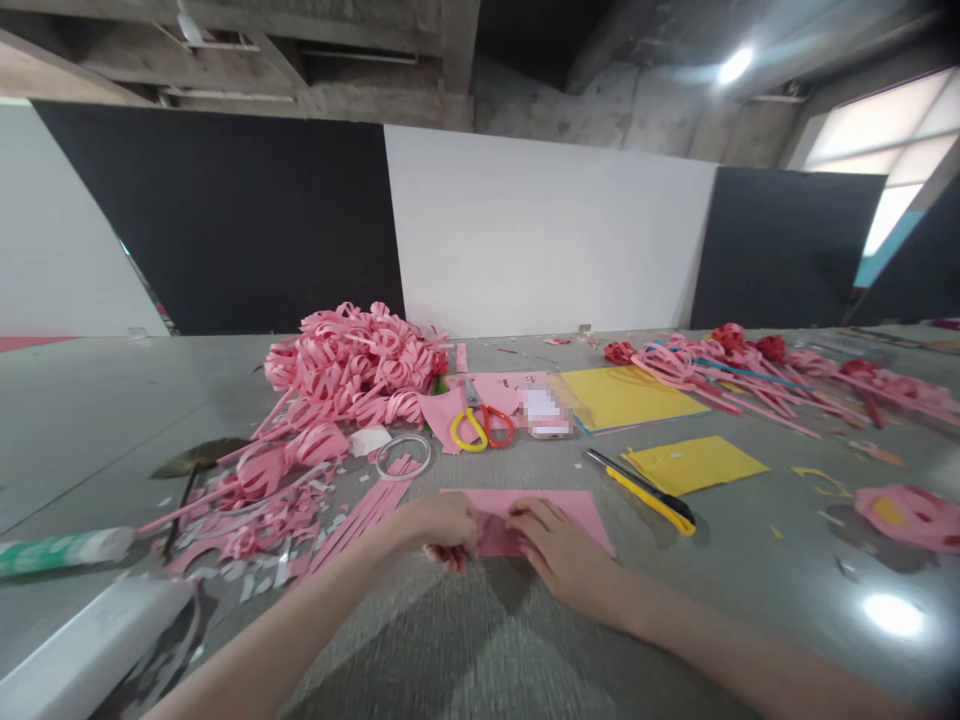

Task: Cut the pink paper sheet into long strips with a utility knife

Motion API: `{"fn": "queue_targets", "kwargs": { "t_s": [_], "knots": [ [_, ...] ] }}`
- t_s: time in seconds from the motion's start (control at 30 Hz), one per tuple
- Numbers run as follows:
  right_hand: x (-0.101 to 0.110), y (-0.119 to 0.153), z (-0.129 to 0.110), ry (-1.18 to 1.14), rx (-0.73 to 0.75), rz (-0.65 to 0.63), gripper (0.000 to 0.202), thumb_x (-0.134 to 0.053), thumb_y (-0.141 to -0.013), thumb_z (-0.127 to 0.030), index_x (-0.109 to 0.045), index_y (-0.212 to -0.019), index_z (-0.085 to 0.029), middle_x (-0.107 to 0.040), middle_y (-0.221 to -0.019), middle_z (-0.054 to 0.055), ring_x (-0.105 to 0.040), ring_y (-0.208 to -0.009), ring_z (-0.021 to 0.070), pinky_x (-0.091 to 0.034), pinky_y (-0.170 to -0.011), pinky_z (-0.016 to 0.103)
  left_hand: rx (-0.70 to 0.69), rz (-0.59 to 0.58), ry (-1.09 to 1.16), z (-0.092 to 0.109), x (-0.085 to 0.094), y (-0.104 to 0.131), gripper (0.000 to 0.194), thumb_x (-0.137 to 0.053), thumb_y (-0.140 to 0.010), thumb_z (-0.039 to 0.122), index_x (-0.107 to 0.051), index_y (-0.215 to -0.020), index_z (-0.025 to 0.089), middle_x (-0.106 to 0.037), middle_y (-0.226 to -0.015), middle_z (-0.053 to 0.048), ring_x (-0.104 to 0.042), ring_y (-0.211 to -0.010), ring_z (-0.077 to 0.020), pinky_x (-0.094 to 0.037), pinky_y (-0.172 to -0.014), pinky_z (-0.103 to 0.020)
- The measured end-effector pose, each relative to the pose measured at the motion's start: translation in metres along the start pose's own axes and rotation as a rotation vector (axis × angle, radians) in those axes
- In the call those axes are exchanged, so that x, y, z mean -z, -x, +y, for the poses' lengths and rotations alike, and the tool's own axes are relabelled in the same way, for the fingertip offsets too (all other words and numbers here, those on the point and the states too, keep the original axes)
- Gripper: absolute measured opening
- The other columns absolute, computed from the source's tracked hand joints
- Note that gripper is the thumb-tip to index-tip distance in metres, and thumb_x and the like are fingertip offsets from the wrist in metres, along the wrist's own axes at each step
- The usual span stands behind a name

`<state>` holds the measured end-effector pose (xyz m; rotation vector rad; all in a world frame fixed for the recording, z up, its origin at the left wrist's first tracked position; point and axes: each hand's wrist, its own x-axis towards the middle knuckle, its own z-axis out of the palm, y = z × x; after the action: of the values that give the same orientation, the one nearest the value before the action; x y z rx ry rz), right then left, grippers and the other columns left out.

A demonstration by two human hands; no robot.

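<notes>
A sheet of pink paper (577, 510) lies flat on the grey surface in front of me. Over its left end is my left hand (444, 525), fingers curled in against the paper; what its fingertips pinch is partly hidden. My right hand (561, 550) rests on the middle of the sheet with fingers stretched out and pressing down. Just beyond the paper are scissors (484, 428) with one yellow and one red handle, and a phone (547, 412). To the right lies a yellow and black utility knife (645, 492).
Pink paper flowers (356, 365) are heaped at the back left, above scraps (255, 525), cut strips (367, 510) and a tape roll (403, 457). Yellow sheets (630, 395) lie at right, near more flowers (727, 355). A white box (97, 650) occupies the left front.
</notes>
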<state>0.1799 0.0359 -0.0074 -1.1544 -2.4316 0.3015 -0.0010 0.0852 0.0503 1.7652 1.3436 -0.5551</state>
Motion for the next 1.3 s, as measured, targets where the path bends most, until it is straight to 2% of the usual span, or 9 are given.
{"fn": "queue_targets", "kwargs": {
  "t_s": [0.23,0.43,0.57,0.73,0.83,0.9,0.97,1.07,1.3],
  "knots": [
    [0.002,0.0,-0.002,-0.012,0.001,-0.002,0.026,-0.035,-0.084,-0.016,-0.048,-0.107,-0.018,-0.047,-0.11,0.007,-0.041,-0.104,0.0176,-0.035,-0.09,0.035,0.025,0.055,-0.013,-0.03,0.004,0.003,0.026,-0.048,-0.085,0.031,-0.05,-0.105,0.015,-0.053,-0.102,-0.006,-0.055,-0.083,-0.0172,-0.047,-0.07,-0.036],
    [0.005,0.0,-0.002,-0.018,-0.025,-0.026,0.028,-0.036,-0.082,-0.014,-0.05,-0.107,-0.019,-0.047,-0.112,0.007,-0.04,-0.107,0.0175,-0.033,-0.093,0.035,-0.008,0.182,0.034,-0.052,0.004,0.013,0.009,-0.05,-0.075,0.018,-0.049,-0.067,0.015,-0.053,-0.05,0.004,-0.053,-0.046,-0.0113,-0.036,-0.041,-0.019],
    [0.004,0.0,-0.001,-0.018,-0.013,-0.031,0.029,-0.036,-0.084,-0.015,-0.049,-0.109,-0.019,-0.047,-0.113,0.007,-0.04,-0.108,0.0166,-0.033,-0.094,0.034,-0.009,0.299,0.025,-0.06,0.006,0.021,0.006,-0.048,-0.064,0.013,-0.044,-0.065,0.018,-0.052,-0.042,0.005,-0.054,-0.043,-0.0142,-0.033,-0.039,-0.019],
    [0.005,-0.003,0.005,-0.009,0.024,-0.056,0.026,-0.037,-0.086,-0.019,-0.052,-0.106,-0.02,-0.048,-0.113,0.006,-0.04,-0.109,0.0156,-0.031,-0.095,0.032,0.02,0.692,-0.089,-0.046,0.002,0.032,0.019,-0.032,-0.074,0.012,-0.046,-0.087,0.014,-0.06,-0.068,-0.007,-0.06,-0.065,-0.0201,-0.041,-0.06,-0.029],
    [0.013,-0.005,0.009,0.005,0.071,-0.088,0.027,-0.039,-0.084,-0.016,-0.055,-0.105,-0.023,-0.05,-0.112,0.003,-0.039,-0.11,0.0151,-0.029,-0.096,0.033,-0.044,0.855,-0.169,-0.018,-0.019,0.038,0.028,-0.025,-0.082,0.015,-0.044,-0.102,0.012,-0.055,-0.101,-0.015,-0.055,-0.092,-0.0233,-0.038,-0.077,-0.036],
    [0.019,-0.005,0.011,-0.005,0.085,-0.103,0.027,-0.041,-0.084,-0.017,-0.055,-0.105,-0.024,-0.051,-0.111,0.002,-0.04,-0.108,0.015,-0.03,-0.095,0.033,-0.147,0.839,-0.22,0.0,-0.043,0.039,0.029,-0.033,-0.082,0.022,-0.046,-0.107,0.015,-0.051,-0.113,-0.012,-0.047,-0.106,-0.0226,-0.034,-0.087,-0.035],
    [0.025,-0.005,0.013,-0.03,0.08,-0.11,0.027,-0.041,-0.084,-0.018,-0.056,-0.105,-0.025,-0.052,-0.111,0.002,-0.042,-0.106,0.0152,-0.032,-0.093,0.033,-0.262,0.745,-0.321,0.013,-0.069,0.037,0.049,-0.039,-0.081,0.033,-0.036,-0.124,0.008,-0.035,-0.131,-0.016,-0.028,-0.121,-0.0279,-0.024,-0.097,-0.042],
    [0.029,-0.005,0.011,-0.051,0.064,-0.101,0.029,-0.041,-0.083,-0.015,-0.057,-0.104,-0.025,-0.053,-0.11,0.002,-0.043,-0.105,0.015,-0.032,-0.092,0.033,-0.277,0.61,-0.347,0.018,-0.099,0.03,0.069,-0.032,-0.082,0.049,-0.022,-0.131,0.002,-0.013,-0.138,-0.018,-0.01,-0.126,-0.0309,-0.016,-0.101,-0.045],
    [0.013,-0.004,-0.006,-0.027,-0.054,0.058,0.019,-0.052,-0.076,-0.023,-0.057,-0.094,-0.022,-0.053,-0.102,0.004,-0.045,-0.099,0.0184,-0.034,-0.087,0.035,-0.281,0.601,-0.33,0.015,-0.107,0.023,0.07,-0.028,-0.082,0.05,-0.015,-0.131,0.001,-0.002,-0.136,-0.016,-0.001,-0.124,-0.0313,-0.015,-0.101,-0.047]
  ]
}}
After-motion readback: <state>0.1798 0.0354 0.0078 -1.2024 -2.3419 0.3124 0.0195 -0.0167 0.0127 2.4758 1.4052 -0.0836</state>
